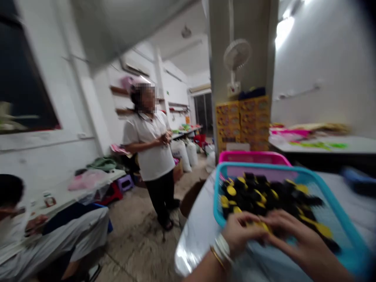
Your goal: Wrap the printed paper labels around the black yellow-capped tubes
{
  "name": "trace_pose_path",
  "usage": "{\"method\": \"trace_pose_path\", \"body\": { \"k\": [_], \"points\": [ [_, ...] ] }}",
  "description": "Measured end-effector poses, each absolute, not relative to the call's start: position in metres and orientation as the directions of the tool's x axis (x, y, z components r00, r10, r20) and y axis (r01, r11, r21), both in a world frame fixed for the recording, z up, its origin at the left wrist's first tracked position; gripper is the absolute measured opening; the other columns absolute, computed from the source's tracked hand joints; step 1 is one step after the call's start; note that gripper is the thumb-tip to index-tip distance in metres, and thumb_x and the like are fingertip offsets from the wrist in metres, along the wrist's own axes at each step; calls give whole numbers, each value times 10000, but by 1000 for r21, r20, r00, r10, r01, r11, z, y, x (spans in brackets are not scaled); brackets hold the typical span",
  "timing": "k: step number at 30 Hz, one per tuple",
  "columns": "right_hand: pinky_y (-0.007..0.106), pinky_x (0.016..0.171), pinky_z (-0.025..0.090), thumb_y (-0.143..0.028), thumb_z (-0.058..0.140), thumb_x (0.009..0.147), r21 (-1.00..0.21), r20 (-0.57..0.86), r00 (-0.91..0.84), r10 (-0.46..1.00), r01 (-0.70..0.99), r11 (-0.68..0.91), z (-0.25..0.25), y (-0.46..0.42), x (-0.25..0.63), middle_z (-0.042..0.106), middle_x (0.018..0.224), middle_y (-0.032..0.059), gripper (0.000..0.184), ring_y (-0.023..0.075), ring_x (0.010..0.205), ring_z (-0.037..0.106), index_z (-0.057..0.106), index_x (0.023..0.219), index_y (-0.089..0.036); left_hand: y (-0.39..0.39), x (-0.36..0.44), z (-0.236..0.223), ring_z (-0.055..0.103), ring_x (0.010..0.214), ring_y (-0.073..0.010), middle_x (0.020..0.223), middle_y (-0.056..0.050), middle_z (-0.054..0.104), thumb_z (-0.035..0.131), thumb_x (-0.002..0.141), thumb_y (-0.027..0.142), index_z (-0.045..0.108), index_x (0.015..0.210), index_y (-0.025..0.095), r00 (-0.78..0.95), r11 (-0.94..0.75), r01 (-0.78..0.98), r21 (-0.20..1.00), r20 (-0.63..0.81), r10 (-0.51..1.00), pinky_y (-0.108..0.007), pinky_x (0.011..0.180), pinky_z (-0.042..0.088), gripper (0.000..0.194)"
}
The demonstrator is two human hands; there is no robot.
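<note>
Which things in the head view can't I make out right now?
Head view:
Yellow piece between the left hand and right hand: mostly covered by their fingers; its shape and grip unclear.
Black-and-yellow parts in the blue basket: blurred, lower ones hidden by upper.
Pink basket: mostly hidden behind the blue one.
Seated person: cut off by the left edge.
Standing person's hands: too small, blurred; anything held is unclear.

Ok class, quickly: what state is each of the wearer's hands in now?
Left hand: closed, holding a small yellow piece.
Right hand: fingers at the same piece; whether its grip is closed cannot be told.
</note>
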State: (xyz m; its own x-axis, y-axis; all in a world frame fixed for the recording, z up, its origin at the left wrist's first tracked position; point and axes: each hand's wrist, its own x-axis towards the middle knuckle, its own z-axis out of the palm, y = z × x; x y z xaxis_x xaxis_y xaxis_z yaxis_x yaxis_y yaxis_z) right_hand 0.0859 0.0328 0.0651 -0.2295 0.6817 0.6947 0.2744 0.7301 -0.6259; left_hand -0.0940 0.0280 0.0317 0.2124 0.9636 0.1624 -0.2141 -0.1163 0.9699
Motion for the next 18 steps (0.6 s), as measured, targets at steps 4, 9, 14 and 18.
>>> {"method": "trace_pose_path", "body": {
  "k": [4, 9, 14, 18],
  "points": [
    [298, 712, 611, -330, 751, 820, -669, 569, -343, 747, 335, 664, 61, 17, 101, 729, 1032, 66, 239, 197, 817, 710, 782, 1053, -286, 19, -89, 32, 568, 520, -107, 656, -18, 660, 918, 581, 454, 731, 944, 104, 251, -26, -318, 948, 111, 962, -255, 559, 458, 538],
    [325, 774, 617, -288, 739, 834, -565, 663, -302, 685, 398, 723, 61, 19, 104, 736, 1024, 60, 241, 212, 907, 719, 782, 1071, -291, 26, -96, 38, 642, 584, -142, 794, -53, 707, 840, 708, 500, 666, 1085, 124, 380, 120, -377, 918, 36, 924, -255, 548, 460, 560],
    [347, 762, 630, -283, 803, 789, -550, 709, -238, 664, 403, 732, 53, 20, 102, 764, 959, 51, 222, 203, 808, 733, 805, 1011, -283, 22, -92, 35, 597, 602, -97, 791, -29, 694, 876, 689, 412, 687, 991, 125, 326, -17, -346, 938, 137, 935, -237, 594, 469, 458],
    [343, 727, 645, -327, 828, 759, -726, 609, -161, 777, 282, 627, 49, 20, 96, 771, 936, 50, 197, 216, 824, 741, 818, 948, -272, 21, -90, 40, 651, 796, -128, 925, -40, 724, 889, 676, 346, 711, 962, 153, 260, -177, -322, 930, 267, 928, -249, 751, 508, 388]
  ]
}}
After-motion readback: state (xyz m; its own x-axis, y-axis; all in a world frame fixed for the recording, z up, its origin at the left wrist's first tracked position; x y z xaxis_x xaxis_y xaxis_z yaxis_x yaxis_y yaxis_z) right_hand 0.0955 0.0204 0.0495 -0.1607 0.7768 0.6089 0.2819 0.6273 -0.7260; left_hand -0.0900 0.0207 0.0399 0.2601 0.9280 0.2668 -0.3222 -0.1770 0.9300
